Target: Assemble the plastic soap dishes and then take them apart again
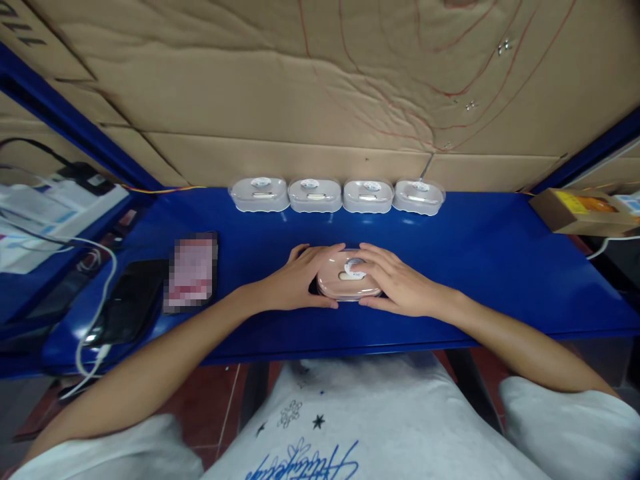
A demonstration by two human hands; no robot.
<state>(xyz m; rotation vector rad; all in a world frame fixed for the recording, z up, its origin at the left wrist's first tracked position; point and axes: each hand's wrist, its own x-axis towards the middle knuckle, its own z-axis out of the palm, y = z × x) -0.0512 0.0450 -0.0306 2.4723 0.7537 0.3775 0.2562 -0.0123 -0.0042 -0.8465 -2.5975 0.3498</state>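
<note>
A pink oval container [345,283] with a clear lid rests on the blue table [480,260] in front of me. On its top are a round white sticker [355,267] and a pale oblong tab. My left hand [297,277] grips the container's left end, thumb at the near side and fingers at the far side. From the right, my right hand [400,280] holds the other end in the same way, with a finger reaching onto the sticker.
Several similar whitish lidded containers, one of them a light oval box [315,197], stand in a row along the cardboard wall [280,100]. At left lie a phone with a blurred screen [191,272], a black phone [133,297] and a white cable [107,287]. A cardboard box [565,213] sits at right.
</note>
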